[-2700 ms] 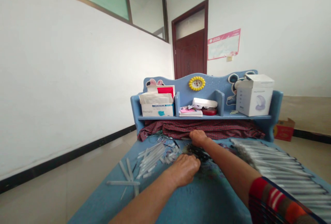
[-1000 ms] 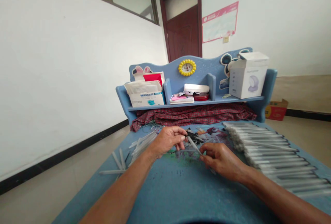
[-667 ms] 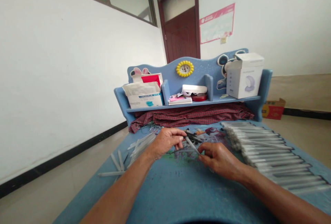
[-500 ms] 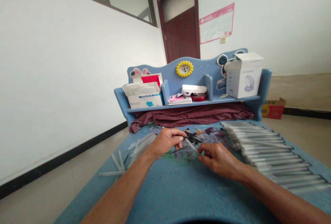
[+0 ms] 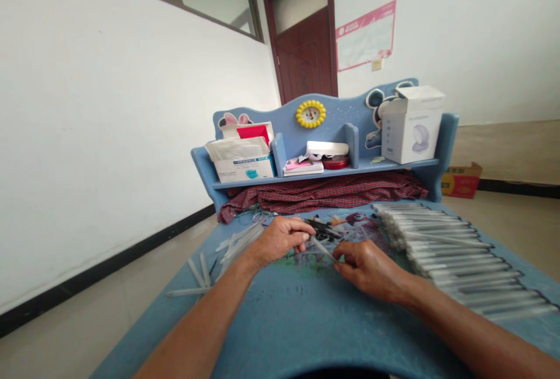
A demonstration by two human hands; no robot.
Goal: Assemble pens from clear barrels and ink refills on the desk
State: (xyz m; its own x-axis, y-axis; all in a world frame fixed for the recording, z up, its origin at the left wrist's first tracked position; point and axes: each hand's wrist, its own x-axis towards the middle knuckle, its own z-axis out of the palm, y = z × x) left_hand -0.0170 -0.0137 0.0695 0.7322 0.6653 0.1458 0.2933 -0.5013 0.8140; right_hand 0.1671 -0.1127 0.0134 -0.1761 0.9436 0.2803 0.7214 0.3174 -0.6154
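Between my hands a translucent whitish pen barrel (image 5: 324, 248) slants down to the right above the desk. My left hand (image 5: 282, 240) pinches its upper left end with thumb and fingers. At the lower right end, the curled fingers of my right hand (image 5: 361, 263) grip it, hiding that tip. Just behind lies a heap of small black pen parts (image 5: 321, 230), too small to make out singly. Loose clear barrels (image 5: 240, 246) are piled left of my left hand, partly covered by it. A long row of pens with dark ends (image 5: 464, 256) lies right of my right hand.
A blue desk (image 5: 297, 320) carries everything, its shelf (image 5: 254, 185) along the back. On the shelf are a mask box (image 5: 245, 168), a red round case (image 5: 336, 162) and a tall white box (image 5: 411, 128). Checked cloth (image 5: 324, 192) is bunched underneath. A carton (image 5: 461, 182) sits on the floor.
Both hands keep their hold on the pen barrel and have hardly moved. The whole view has shifted very slightly.
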